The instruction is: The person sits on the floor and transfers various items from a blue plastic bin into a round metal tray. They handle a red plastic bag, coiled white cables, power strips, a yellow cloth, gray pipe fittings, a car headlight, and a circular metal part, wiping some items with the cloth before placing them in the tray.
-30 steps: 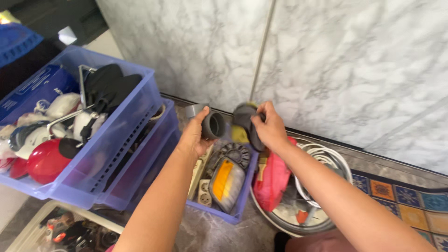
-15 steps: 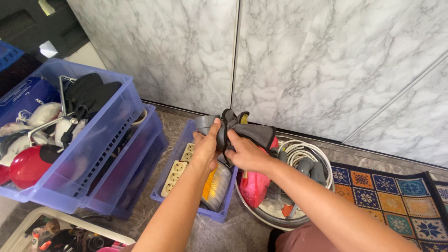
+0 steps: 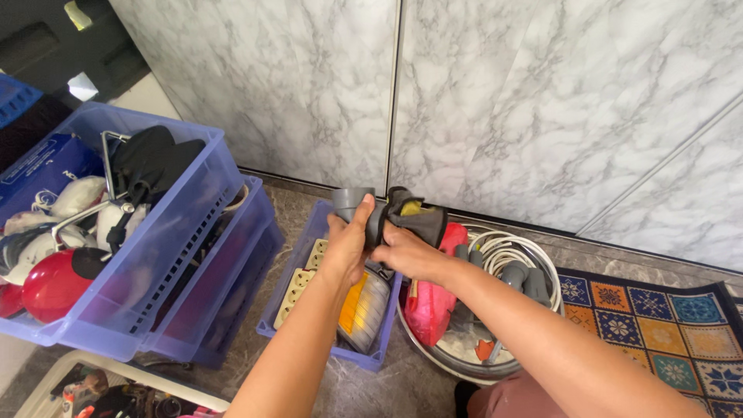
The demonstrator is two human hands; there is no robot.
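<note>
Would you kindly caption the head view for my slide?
Left hand and right hand hold a grey nozzle above a small blue bin.

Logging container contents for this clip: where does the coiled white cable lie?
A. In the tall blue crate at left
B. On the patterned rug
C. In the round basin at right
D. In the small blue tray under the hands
C: the white cable is coiled inside the round basin, beside the red bag and right of the small blue tray.
</note>
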